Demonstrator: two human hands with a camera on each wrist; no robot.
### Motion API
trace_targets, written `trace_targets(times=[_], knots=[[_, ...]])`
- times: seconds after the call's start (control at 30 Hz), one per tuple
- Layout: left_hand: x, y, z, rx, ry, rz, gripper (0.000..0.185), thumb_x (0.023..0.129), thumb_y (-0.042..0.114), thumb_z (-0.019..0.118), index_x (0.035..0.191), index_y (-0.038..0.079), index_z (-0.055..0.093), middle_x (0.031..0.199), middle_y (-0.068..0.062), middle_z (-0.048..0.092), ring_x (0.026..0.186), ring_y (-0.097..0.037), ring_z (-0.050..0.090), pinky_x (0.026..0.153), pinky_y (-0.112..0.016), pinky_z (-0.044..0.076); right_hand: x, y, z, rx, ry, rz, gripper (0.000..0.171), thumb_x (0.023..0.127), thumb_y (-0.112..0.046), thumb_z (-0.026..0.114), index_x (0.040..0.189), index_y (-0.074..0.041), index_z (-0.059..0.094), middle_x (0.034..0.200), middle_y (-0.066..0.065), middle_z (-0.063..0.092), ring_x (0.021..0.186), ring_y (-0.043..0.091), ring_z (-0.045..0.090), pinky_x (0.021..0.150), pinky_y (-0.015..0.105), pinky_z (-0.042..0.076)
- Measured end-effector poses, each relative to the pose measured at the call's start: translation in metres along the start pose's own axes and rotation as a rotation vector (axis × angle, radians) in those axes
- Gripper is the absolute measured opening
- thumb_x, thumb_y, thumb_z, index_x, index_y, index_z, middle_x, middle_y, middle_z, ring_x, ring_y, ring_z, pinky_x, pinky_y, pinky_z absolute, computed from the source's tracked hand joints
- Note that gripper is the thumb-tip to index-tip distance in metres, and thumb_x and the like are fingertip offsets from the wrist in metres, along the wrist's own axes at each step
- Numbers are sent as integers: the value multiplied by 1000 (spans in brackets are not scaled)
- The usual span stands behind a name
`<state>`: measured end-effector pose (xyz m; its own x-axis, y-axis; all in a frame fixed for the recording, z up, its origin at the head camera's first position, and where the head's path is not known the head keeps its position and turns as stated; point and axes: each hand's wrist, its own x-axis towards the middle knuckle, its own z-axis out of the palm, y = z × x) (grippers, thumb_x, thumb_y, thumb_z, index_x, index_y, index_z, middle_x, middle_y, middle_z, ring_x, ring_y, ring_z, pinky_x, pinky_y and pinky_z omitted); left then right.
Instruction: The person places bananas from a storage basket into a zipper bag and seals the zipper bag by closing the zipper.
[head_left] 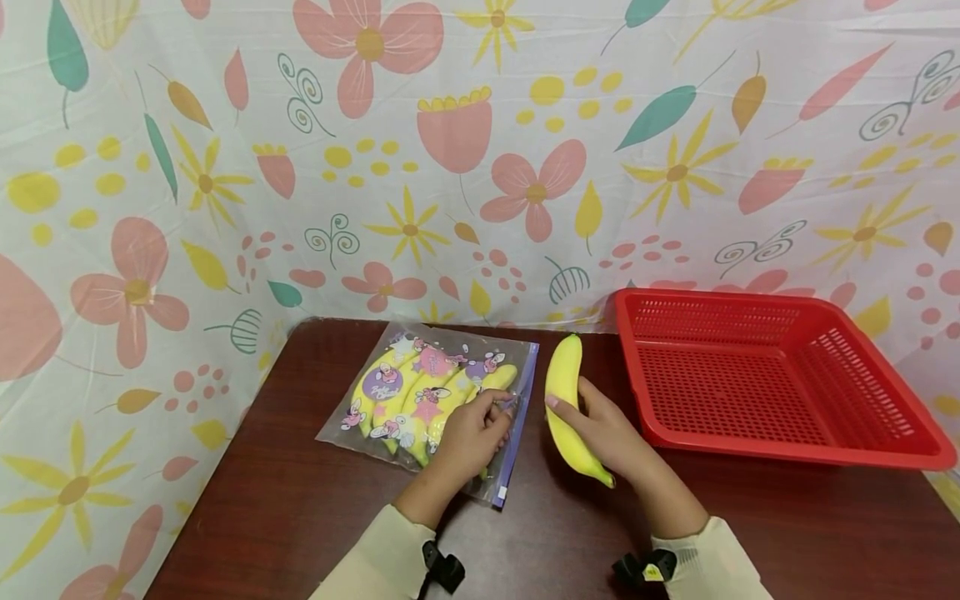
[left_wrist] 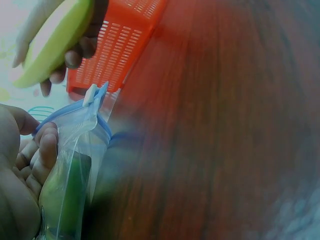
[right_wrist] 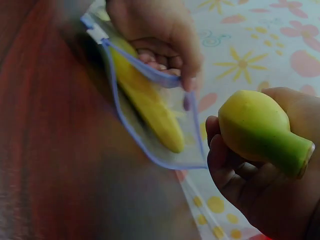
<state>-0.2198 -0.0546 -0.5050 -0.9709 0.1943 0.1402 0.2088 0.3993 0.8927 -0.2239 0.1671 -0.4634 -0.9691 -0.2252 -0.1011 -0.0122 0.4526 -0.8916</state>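
A clear zip bag (head_left: 427, 396) printed with cartoon stickers lies on the dark wooden table (head_left: 300, 517) and holds several yellow bananas. My left hand (head_left: 472, 437) pinches the bag's blue-edged mouth (left_wrist: 75, 112) near its slider and lifts the top layer. In the right wrist view the bag (right_wrist: 150, 100) gapes with a banana (right_wrist: 147, 107) inside. My right hand (head_left: 607, 433) grips a loose yellow banana (head_left: 566, 408) just right of the bag's mouth, its green stem end (right_wrist: 295, 152) toward the wrist camera. The left wrist view shows that banana (left_wrist: 55, 42) above the bag.
A red plastic basket (head_left: 772, 379) with slotted walls stands at the right of the table, close to my right hand. A flowered cloth (head_left: 450, 150) hangs behind the table and drapes down at its left side.
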Motion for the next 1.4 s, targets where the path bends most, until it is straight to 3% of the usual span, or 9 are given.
trace_targets(times=[0.23, 0.4, 0.63, 0.77, 1.0, 1.23, 1.4], knots=[[1, 1, 0, 9, -6, -13, 27, 100, 21, 59, 125, 14, 67, 72, 5, 64, 55, -5, 59, 50, -25, 50, 4, 12, 13, 12, -35, 42, 48, 96, -48, 64, 127, -13, 51, 85, 11, 61, 68, 20, 61, 61, 32, 51], [1, 1, -1, 2, -5, -22, 27, 100, 22, 59, 125, 15, 67, 73, 5, 65, 56, -6, 60, 51, -25, 51, 5, 17, 20, 59, -61, 37, 52, 96, -41, 66, 135, -11, 48, 96, 13, 63, 76, 19, 62, 66, 31, 52], [1, 0, 0, -8, -7, -29, 27, 100, 21, 59, 125, 15, 67, 74, 5, 65, 57, -7, 61, 52, -26, 52, 5, 23, 28, 272, -151, 82, 56, 100, -31, 62, 144, -7, 37, 114, 23, 68, 83, 23, 69, 69, 33, 57], [1, 0, -1, -10, -17, -32, 28, 101, 23, 58, 127, 15, 66, 75, 5, 66, 58, -8, 61, 53, -26, 52, 5, 24, 32, 336, -183, 106, 59, 102, -29, 58, 148, -4, 31, 119, 26, 66, 86, 23, 70, 71, 33, 58], [0, 1, -2, -28, -33, -46, 28, 102, 25, 57, 128, 19, 66, 76, 5, 66, 60, -10, 62, 54, -27, 52, 3, 25, 38, 359, -216, 141, 68, 101, -32, 59, 154, -5, 24, 112, 24, 69, 86, 25, 72, 69, 33, 58], [0, 2, -3, 8, -34, -35, 29, 102, 25, 53, 128, 22, 65, 77, 7, 65, 60, -10, 61, 54, -27, 51, 2, 24, 42, 396, -246, 141, 69, 103, -28, 56, 158, -4, 22, 128, 24, 61, 93, 23, 71, 74, 30, 58], [-1, 2, -4, 17, -41, -37, 28, 102, 25, 54, 128, 22, 64, 77, 6, 65, 60, -10, 61, 55, -27, 51, 0, 22, 45, 375, -222, 153, 67, 102, -29, 55, 157, -4, 26, 121, 19, 62, 87, 17, 66, 73, 28, 55]])
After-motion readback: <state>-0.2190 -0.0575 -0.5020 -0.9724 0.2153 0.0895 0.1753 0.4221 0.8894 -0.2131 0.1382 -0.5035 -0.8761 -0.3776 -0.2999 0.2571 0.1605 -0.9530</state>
